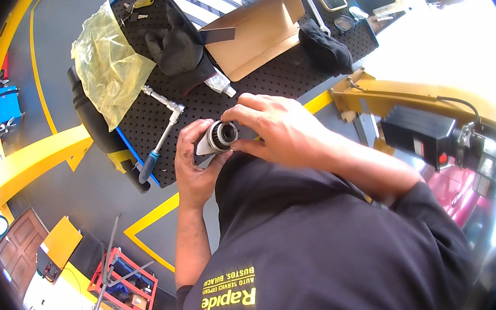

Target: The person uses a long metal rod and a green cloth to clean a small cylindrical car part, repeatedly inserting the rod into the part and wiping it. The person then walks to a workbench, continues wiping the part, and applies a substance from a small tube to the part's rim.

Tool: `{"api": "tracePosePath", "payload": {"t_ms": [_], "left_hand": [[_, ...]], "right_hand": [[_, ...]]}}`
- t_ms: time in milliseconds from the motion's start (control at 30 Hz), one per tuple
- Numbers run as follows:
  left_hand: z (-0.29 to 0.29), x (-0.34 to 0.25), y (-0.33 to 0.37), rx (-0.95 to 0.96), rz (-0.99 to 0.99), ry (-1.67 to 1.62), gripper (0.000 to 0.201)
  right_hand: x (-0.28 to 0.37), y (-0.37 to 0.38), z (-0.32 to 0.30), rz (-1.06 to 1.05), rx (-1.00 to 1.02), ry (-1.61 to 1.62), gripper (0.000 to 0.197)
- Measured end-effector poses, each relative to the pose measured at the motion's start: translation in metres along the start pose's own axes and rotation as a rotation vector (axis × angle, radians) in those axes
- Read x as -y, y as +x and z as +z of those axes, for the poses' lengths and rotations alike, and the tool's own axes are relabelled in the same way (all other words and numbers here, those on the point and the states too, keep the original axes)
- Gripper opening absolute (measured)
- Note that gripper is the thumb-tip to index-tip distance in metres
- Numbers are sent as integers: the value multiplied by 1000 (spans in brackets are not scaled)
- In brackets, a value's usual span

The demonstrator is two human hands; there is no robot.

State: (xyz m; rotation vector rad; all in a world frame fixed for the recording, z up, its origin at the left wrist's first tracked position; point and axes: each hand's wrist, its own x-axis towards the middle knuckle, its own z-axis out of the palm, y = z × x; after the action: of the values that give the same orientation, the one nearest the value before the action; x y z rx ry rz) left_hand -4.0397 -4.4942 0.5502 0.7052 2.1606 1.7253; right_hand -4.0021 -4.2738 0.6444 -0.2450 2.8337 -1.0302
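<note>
the left hand (195, 168) has its thumb and fingers closed round the side of a short cylindrical part (222, 137), white along its body with a dark, ribbed end and a round hole in the middle. the part is in front of the person's dark shirt (323, 238), just off the near edge of a black perforated tray (263, 84), tilted so that its ribbed end faces the person. the right hand (280, 125) comes in from the right, fingers bent, forefinger and thumb at either side of that end; whether they grip it or only touch it, i cannot tell.

on the tray, to the left of the hands, lies a ratchet with a blue handle (151, 161). beyond its head, a crumpled yellow plastic bag (111, 66) hangs over the left edge. farther off are a dark cloth (175, 45), a small tube (222, 83) beside it, and an open cardboard box (258, 35). a black bundle (325, 48) lies right of the box, near a wrench (314, 10).
</note>
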Motion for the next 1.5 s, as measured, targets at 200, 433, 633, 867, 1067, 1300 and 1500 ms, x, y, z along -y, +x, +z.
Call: {"api": "tracePosePath", "payload": {"t_ms": [200,433,633,867,1067,1300,1500], "left_hand": [[-11,6,-8,-51,-28,399,64],[-7,-2,-2,-85,-114,337,64],[-8,-14,1,-46,-158,510,62],[-11,-12,-2,-66,-140,505,73],[-28,-18,-39,-229,-287,383,68],[-7,-7,-66,-381,-289,360,35],[-37,-14,-109,-388,-932,-20,20]], "right_hand": [[-25,9,22,192,151,240,44],[-51,13,16,176,31,50,36],[-51,20,37,245,-144,-30,33],[-57,26,54,251,-229,-158,27],[-56,8,15,243,-313,76,19],[-72,-6,-19,112,-406,221,17],[-119,-11,-19,201,-448,1055,19]]}}
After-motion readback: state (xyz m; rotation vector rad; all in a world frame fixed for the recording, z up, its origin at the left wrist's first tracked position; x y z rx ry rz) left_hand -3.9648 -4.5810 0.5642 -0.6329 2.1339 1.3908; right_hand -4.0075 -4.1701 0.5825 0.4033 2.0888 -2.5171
